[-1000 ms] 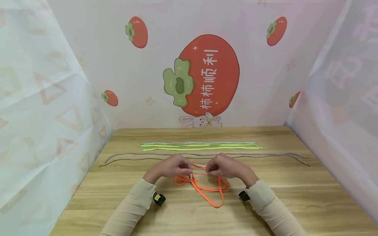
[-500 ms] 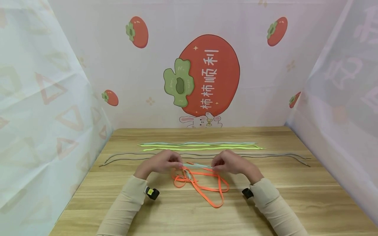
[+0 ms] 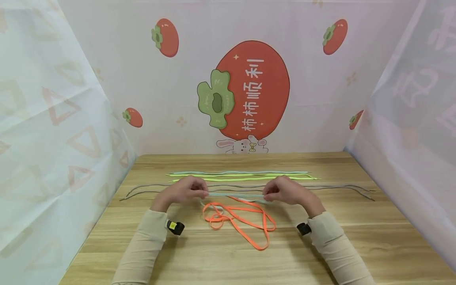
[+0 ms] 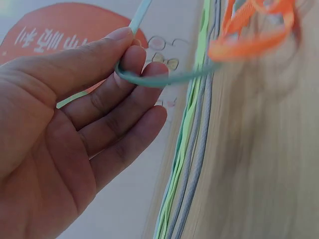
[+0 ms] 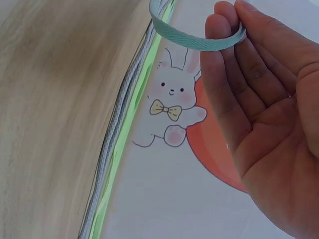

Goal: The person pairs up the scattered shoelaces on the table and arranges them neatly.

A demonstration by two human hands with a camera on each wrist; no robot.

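A light teal lace (image 3: 235, 194) is stretched between the two hands, above the tabletop. The left hand (image 3: 185, 190) pinches it between thumb and index finger; in the left wrist view, the teal lace (image 4: 164, 80) loops down from the fingertips of that hand (image 4: 84, 109). On the other side the right hand (image 3: 285, 190) pinches the same lace, and in the right wrist view the lace (image 5: 194, 43) curves away from the fingertips of the hand (image 5: 269, 94). A tangled orange lace (image 3: 249, 222) lies on the wooden table (image 3: 228, 261) just below the stretched part.
Two long grey laces (image 3: 149, 185) run across the table behind the hands, partly covered by them. Farther back lie yellow-green laces (image 3: 199, 175) and another light teal lace (image 3: 228, 172). Printed cloth walls (image 3: 160, 87) stand behind and at both sides.
Both hands have moved apart and slightly toward the back, drawing a longer stretch of teal lace between them. The orange lace's left part has shifted and now lies separate from the hands.
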